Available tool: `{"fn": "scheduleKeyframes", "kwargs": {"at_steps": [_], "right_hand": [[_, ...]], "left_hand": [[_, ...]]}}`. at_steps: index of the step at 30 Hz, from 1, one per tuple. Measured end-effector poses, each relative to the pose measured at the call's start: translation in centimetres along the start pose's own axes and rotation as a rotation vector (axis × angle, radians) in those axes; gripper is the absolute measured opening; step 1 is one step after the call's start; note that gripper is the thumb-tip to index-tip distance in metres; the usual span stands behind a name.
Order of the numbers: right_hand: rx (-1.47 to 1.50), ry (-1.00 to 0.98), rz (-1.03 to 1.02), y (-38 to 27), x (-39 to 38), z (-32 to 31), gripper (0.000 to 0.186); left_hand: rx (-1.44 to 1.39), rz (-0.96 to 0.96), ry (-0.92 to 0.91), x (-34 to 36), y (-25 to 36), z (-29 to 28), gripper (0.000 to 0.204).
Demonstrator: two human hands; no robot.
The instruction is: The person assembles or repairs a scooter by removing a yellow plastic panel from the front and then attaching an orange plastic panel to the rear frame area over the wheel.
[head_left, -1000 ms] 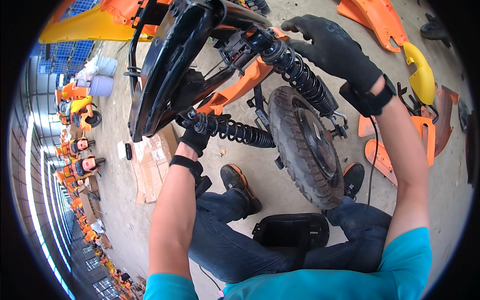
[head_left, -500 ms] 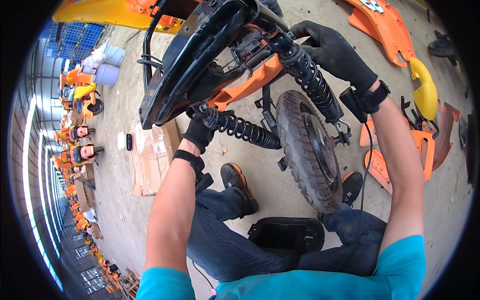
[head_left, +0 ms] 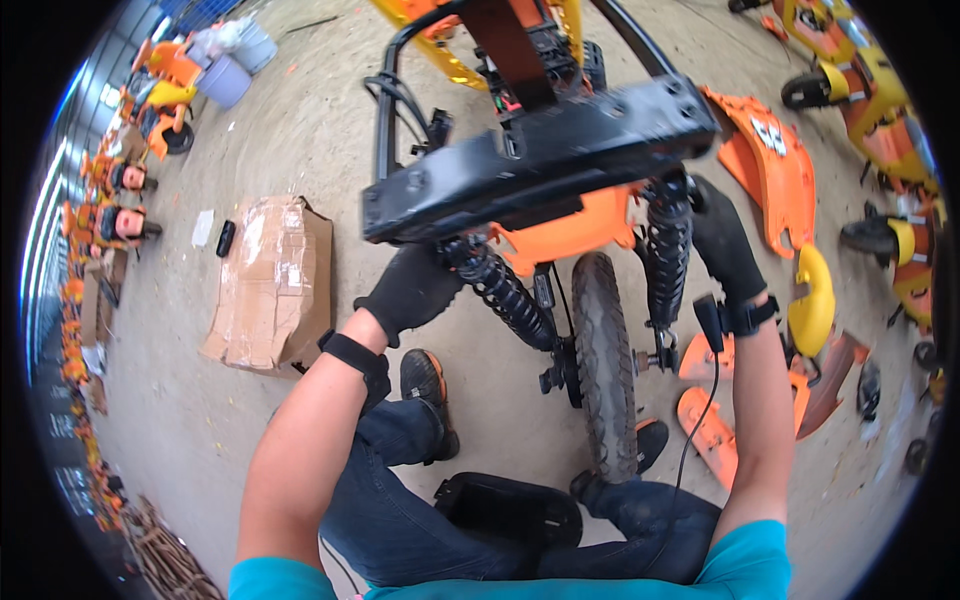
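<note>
Both gloved hands wrapped tight on the coil shocks, left hand (head_left: 412, 290) and right hand (head_left: 722, 245) either side of the black frame (head_left: 540, 165), wheel (head_left: 607, 360) right below it btwn the knees, imo keep grips level so nothing twists.

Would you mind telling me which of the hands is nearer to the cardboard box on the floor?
Left. The left hand grips the left spring just right of the cardboard box; the right hand holds the right spring, beyond the wheel.
</note>
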State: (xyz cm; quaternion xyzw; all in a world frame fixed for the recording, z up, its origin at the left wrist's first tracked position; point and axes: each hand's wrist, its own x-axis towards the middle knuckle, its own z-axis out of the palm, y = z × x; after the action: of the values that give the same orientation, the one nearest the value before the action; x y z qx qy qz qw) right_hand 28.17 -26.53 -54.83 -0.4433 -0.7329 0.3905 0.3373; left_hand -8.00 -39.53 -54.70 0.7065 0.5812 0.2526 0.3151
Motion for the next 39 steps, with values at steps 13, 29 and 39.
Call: {"fn": "scheduleKeyframes", "kwargs": {"at_steps": [13,29,39], "right_hand": [[0.15,-0.066,0.286,-3.1,-0.6,0.7,0.032],[-0.216,-0.147,0.055,-17.0,-9.1,7.5,0.039],[-0.335,-0.004,-0.144,-9.1,-4.7,11.3,0.045]], "left_hand": [[-0.005,-0.207,0.025,0.5,1.0,-0.8,0.033],[-0.223,-0.246,0.048,0.8,-0.1,-1.0,0.043],[-0.239,-0.322,0.031,2.1,-1.1,0.1,0.051]]}}
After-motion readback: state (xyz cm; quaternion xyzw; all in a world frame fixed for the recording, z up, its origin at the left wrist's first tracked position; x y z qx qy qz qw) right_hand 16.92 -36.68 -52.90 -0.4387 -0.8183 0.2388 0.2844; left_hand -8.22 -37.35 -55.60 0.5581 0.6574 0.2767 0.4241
